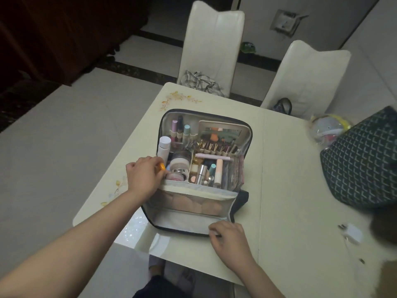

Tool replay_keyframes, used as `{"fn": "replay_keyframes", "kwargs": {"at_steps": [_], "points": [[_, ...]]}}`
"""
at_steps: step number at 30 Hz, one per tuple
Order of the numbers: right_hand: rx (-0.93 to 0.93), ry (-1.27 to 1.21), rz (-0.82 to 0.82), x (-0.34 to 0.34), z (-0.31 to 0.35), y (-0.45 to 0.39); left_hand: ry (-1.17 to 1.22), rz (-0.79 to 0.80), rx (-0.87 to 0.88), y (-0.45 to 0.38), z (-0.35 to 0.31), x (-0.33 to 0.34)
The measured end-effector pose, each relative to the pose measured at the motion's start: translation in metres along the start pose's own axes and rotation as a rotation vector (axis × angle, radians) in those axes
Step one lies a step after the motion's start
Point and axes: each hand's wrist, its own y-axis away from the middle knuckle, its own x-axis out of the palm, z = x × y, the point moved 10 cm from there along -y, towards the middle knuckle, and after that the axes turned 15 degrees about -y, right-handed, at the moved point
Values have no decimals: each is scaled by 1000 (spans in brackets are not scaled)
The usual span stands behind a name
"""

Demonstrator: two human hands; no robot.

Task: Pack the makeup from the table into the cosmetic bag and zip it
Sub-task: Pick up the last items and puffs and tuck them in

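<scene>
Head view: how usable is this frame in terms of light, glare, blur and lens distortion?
Head view: dim, flat indoor light. Wide-angle bend curves the table edges and tilts the chairs. Glare sparkles on the glossy near-left corner. The patterned bag and charger at right are smeared; the cosmetic bag and both hands, left hand and right hand, stay reasonably sharp.

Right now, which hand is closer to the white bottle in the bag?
The left hand. It reaches into the bag's left corner, just below the white bottle, pinching something orange. The right hand is far off, at the flap's near edge.
</scene>
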Motion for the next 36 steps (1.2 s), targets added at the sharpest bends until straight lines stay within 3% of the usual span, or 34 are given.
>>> {"fn": "replay_keyframes", "kwargs": {"at_steps": [4,8,11,14,16,21,27,31,36], "points": [[17,-187,68,-10,27,-19,194,-113,59,5,-4,-32],[-31,-381,4,-24,85,-61,300,-216,235,23,-31,-76],[34,-586,-71,-32,115,-89,309,-211,382,41,-58,-89],[3,-742,-81,-32,130,-96,451,-192,365,42,-61,-90],[38,-845,-195,-42,116,-94,502,-136,339,37,-51,-81],[398,-949,-575,-82,23,-91,115,-39,248,18,7,-32],[565,-1194,-522,-67,-1,-121,36,34,317,1,11,-3],[651,-833,-540,-76,-15,-130,20,47,347,-11,9,6],[691,-485,-426,-87,-14,-136,-46,23,370,-19,6,14]]}}
